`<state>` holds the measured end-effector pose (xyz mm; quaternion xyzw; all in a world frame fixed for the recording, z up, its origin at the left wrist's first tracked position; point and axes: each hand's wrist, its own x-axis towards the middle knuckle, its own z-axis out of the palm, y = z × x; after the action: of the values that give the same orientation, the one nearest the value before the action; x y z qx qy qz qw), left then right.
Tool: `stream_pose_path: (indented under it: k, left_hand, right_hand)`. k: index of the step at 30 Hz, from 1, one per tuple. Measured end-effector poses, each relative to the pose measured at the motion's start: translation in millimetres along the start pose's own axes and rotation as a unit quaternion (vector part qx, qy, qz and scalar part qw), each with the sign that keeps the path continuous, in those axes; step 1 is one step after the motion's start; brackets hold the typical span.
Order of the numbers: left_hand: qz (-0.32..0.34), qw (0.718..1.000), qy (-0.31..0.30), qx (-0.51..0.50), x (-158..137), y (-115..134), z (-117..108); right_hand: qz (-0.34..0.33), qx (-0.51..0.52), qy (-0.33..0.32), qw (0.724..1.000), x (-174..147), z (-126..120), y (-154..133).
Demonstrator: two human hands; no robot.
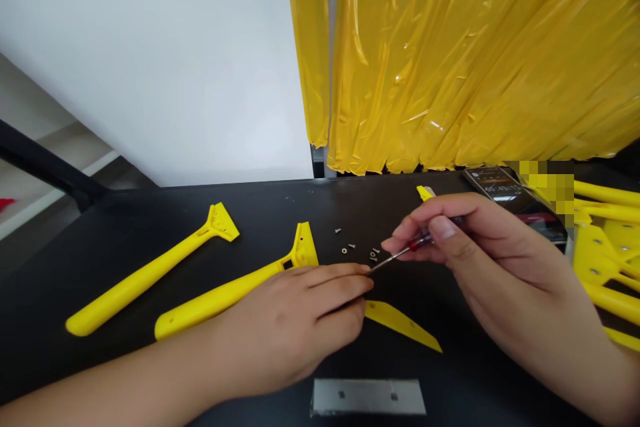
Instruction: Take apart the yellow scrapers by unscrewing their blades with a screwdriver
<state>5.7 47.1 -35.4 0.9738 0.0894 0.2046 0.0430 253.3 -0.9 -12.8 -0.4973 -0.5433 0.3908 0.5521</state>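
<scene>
My right hand [480, 247] is closed around a small screwdriver [420, 238] with a dark red, see-through handle. Its thin shaft slants down to the left, and the tip meets the fingertips of my left hand [310, 320]. The left fingers are pressed together low over the table; whatever they pinch is hidden beneath them. A flat yellow plate [403, 325] sticks out from under those fingers. Just beyond lie several small screws [373, 255] and a tiny ring-shaped nut [344, 251]. One yellow scraper handle [225, 297] lies behind my left hand, partly covered by it.
Another yellow scraper handle [145, 273] lies farther left on the black table [65, 253]. Near the front is a grey metal blade [367, 397] with two square holes. At right are a phone [500, 190] and piled yellow parts [605, 253]. Yellow plastic sheeting [450, 60] hangs behind.
</scene>
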Motion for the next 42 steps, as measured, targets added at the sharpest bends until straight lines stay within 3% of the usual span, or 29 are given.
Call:
stream_pose_path:
  k: [4,6,7,9,11,13,15,18,20,22,24,27,33,38,42]
  left_hand:
    - [-0.027,0.999,0.026,-0.008,-1,-3,2]
    - [-0.027,0.999,0.046,-0.011,-1,-2,1]
    - [-0.028,0.998,0.06,-0.012,0,-2,-1]
    - [-0.034,0.995,0.091,-0.012,1,0,-4]
    - [-0.042,0.991,0.125,-0.022,1,0,-6]
    - [-0.049,0.987,0.142,-0.049,1,1,-7]
    - [-0.063,0.985,0.138,-0.078,0,3,-8]
    - [-0.147,0.983,0.091,-0.067,0,11,-10]
    - [-0.198,0.978,0.035,-0.055,2,20,-14]
    - [-0.193,0.976,-0.051,-0.081,7,30,-18]
    - [-0.184,0.967,-0.146,-0.101,12,38,-21]
    - [-0.189,0.948,-0.219,-0.134,17,44,-23]
    - [-0.211,0.923,-0.263,-0.187,14,45,-30]
    - [-0.229,0.926,-0.28,-0.109,12,51,-29]
    - [-0.161,0.95,-0.268,0.002,10,54,-24]
  right_hand:
    - [-0.042,0.051,0.081,0.994,2,-4,-4]
    - [-0.072,0.013,0.109,0.991,3,-11,-6]
    - [-0.089,-0.049,0.093,0.99,2,-16,-7]
    - [-0.124,-0.227,-0.01,0.966,-1,-26,-9]
    - [-0.158,-0.381,-0.144,0.899,-5,-31,-9]
    - [-0.192,-0.445,-0.239,0.841,-10,-32,-9]
    - [-0.229,-0.471,-0.285,0.803,-11,-30,-9]
    - [-0.256,-0.508,-0.283,0.772,-3,-36,-12]
    - [-0.239,-0.528,-0.257,0.773,7,-46,-14]
    - [-0.196,-0.528,-0.245,0.789,17,-56,-17]
    - [-0.129,-0.511,-0.248,0.813,23,-61,-18]
    - [-0.017,-0.467,-0.272,0.841,20,-56,-16]
    - [0.109,-0.386,-0.314,0.86,8,-36,-9]
    - [0.108,-0.379,-0.31,0.865,6,-34,-11]
    - [0.074,-0.399,-0.343,0.847,-3,-30,-17]
